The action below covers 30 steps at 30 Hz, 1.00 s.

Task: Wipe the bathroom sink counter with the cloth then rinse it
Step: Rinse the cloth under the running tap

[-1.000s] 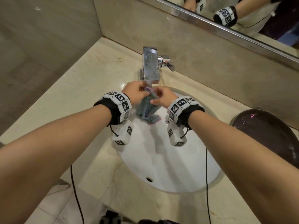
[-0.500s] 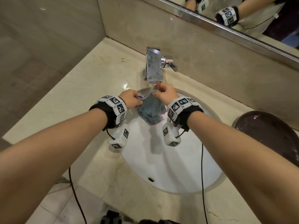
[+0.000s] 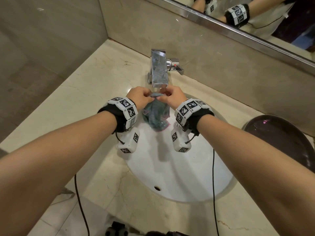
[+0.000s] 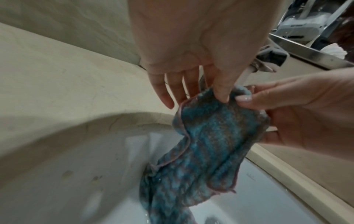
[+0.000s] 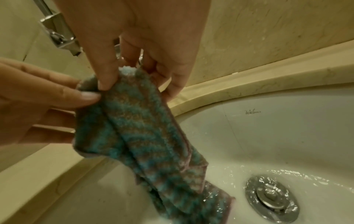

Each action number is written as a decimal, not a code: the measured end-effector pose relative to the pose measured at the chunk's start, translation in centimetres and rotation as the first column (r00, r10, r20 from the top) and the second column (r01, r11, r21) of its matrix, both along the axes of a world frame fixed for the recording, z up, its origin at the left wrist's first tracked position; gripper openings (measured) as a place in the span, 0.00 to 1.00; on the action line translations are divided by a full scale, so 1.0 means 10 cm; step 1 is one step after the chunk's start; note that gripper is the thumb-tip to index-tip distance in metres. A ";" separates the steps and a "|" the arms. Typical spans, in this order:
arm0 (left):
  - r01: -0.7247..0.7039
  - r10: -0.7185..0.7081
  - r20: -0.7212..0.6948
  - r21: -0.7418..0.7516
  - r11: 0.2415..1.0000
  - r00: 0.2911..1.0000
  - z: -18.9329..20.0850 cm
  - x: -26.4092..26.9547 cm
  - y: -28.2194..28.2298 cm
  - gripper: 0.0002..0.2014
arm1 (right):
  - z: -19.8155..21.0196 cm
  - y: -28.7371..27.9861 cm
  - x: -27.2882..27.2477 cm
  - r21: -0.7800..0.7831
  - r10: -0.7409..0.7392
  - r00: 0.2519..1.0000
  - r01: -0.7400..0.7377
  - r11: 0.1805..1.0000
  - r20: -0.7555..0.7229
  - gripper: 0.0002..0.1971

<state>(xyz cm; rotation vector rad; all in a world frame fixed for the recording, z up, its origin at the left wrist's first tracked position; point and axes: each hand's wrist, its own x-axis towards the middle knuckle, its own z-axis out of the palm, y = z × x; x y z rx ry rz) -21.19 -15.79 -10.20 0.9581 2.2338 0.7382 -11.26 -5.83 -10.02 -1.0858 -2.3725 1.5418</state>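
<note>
A wet teal cloth with a pink hem (image 3: 156, 114) (image 4: 208, 145) (image 5: 145, 136) hangs into the white sink (image 3: 179, 176) just below the chrome faucet (image 3: 159, 70). My left hand (image 3: 141, 96) pinches its top edge between thumb and fingers (image 4: 220, 91). My right hand (image 3: 172, 97) pinches the same edge right beside it (image 5: 107, 81). The cloth's lower end trails in running water near the drain (image 5: 272, 197).
Beige marble counter (image 3: 81, 99) surrounds the sink, with walls at the left and back and a mirror (image 3: 255, 19) above. A dark round bowl (image 3: 286, 142) sits on the counter at the right. Black cables hang from both wrists over the front edge.
Both hands have gathered the cloth's top edge together and lifted it, so it now hangs longer under the faucet instead of bunched between the hands.
</note>
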 end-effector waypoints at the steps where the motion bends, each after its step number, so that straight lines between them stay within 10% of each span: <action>1: -0.017 0.016 0.010 0.017 1.000 1.000 0.00 0.00 0.00 0.10 | -0.02 0.01 0.01 0.021 0.017 0.999 -0.018 1.000 0.040 0.17; 11: -0.149 0.138 0.195 0.042 0.988 0.971 -0.08 -0.06 -0.02 0.10 | -0.28 0.00 0.11 0.078 -0.004 0.984 -0.010 0.997 0.180 0.01; 19: -0.010 0.023 0.075 -0.171 0.985 0.997 -0.12 -0.06 -0.11 0.12 | -0.02 -0.08 -0.04 -0.088 -0.058 0.998 0.055 0.995 -0.030 0.12; 30: -0.072 0.072 -0.010 0.032 0.997 0.997 -0.03 0.06 -0.04 0.10 | 0.04 -0.06 0.00 -0.082 -0.043 0.999 0.042 0.996 -0.013 0.16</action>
